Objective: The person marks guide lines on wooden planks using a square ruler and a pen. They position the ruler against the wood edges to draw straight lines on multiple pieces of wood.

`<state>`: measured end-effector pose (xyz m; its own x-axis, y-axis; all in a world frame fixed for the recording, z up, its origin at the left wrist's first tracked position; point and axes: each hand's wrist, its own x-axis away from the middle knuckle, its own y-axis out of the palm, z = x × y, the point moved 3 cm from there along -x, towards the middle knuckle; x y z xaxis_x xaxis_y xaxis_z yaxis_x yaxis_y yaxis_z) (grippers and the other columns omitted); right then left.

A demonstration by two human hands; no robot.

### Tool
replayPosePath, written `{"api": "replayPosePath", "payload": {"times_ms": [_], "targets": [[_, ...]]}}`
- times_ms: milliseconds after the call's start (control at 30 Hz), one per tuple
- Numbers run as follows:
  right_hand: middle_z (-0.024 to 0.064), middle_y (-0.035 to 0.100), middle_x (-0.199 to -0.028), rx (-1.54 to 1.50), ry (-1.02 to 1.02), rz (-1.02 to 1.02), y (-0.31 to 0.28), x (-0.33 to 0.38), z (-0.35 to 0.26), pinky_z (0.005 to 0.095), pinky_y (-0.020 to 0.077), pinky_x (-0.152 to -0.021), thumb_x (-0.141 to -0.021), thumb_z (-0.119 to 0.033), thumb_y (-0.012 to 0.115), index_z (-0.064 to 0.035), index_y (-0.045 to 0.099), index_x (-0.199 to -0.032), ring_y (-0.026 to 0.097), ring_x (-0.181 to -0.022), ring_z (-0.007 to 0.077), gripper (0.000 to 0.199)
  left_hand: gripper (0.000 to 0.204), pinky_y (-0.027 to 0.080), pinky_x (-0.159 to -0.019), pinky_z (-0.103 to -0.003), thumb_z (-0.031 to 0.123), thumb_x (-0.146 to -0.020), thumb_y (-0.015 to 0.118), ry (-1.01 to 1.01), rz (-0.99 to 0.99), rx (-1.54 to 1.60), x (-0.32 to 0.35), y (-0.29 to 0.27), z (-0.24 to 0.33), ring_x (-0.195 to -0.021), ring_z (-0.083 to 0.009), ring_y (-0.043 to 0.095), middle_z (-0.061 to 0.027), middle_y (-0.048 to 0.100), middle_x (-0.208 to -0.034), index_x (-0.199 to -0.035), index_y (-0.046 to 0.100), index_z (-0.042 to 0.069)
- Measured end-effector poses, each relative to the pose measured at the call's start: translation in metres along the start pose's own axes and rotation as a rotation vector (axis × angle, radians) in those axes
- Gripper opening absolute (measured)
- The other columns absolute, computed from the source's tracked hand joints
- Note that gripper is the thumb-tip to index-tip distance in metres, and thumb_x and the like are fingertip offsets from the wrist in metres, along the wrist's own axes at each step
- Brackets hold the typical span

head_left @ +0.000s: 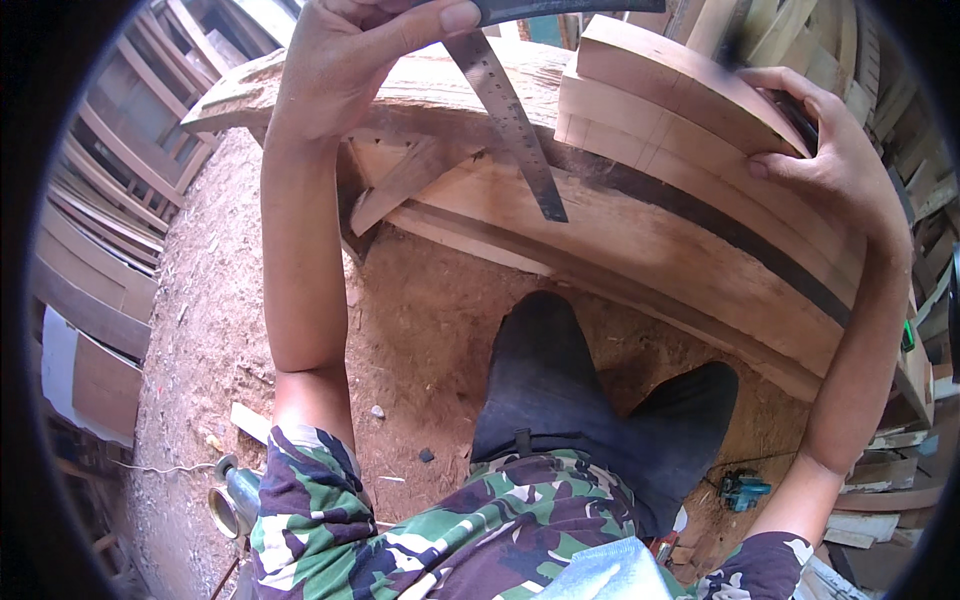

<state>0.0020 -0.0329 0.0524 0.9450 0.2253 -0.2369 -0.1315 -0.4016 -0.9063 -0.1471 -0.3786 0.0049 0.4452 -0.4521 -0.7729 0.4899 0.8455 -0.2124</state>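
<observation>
At the top of the view, my left hand point(350, 75) is closed on a try square point(508, 125), its thumb on the dark stock. The square's metal blade, with ruled marks, slants down in front of the workbench. My right hand point(835, 165) grips the right part of a thick wooden board point(680, 85), thumb on the near face and fingers over the top. A dark patch shows under those fingers; I cannot tell what it is. The board lies on another pale board point(620, 125) with thin lines across its face, at the bench's right.
The wooden workbench point(440, 185) has a rough top and a slanted brace. Frames and planks point(110, 210) lean at the left; more timber point(880, 500) lies at the right. A teal power tool point(742, 490) and a green-grey machine point(240, 495) sit on the dusty floor.
</observation>
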Motion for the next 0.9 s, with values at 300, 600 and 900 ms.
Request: {"api": "replayPosePath", "payload": {"times_ms": [300, 600, 900], "targets": [[0.009, 0.068, -0.12, 0.04, -0.04, 0.004, 0.002, -0.005, 0.007, 0.0326, 0.0458, -0.109, -0.078, -0.011, 0.08, -0.0027, 0.062, -0.139, 0.064, -0.114, 0.0203, 0.064, 0.037, 0.06, -0.091, -0.033, 0.003, -0.091, 0.083, -0.096, 0.016, -0.002, 0.003, -0.001, 0.005, -0.091, -0.0164, 0.077, -0.0137, 0.083, -0.103, -0.126, 0.078, -0.006], [0.0117, 0.069, -0.122, 0.104, -0.028, 0.008, 0.002, -0.006, 0.012, 0.0345, 0.0474, -0.113, -0.076, -0.016, 0.081, -0.0036, 0.062, -0.14, 0.067, -0.117, 0.0248, 0.067, 0.042, 0.059, -0.091, -0.031, 0.011, -0.092, 0.083, -0.109, -0.01, -0.212, -0.007, 0.016, 0.021, -0.095, -0.0174, 0.076, -0.0144, 0.083, -0.106, -0.13, 0.076, -0.006], [0.0115, 0.067, -0.136, 0.114, 0.124, -0.052, -0.004, -0.012, 0.012, 0.0353, 0.0393, -0.121, -0.073, -0.025, 0.088, -0.001, 0.055, -0.153, 0.06, -0.129, 0.0235, 0.089, 0.046, 0.053, -0.104, -0.031, 0.022, -0.097, 0.081, -0.005, -0.151, -0.164, -0.036, 0.044, 0.032, -0.114, -0.0188, 0.071, -0.011, 0.079, -0.125, -0.138, 0.075, 0.002]]}}
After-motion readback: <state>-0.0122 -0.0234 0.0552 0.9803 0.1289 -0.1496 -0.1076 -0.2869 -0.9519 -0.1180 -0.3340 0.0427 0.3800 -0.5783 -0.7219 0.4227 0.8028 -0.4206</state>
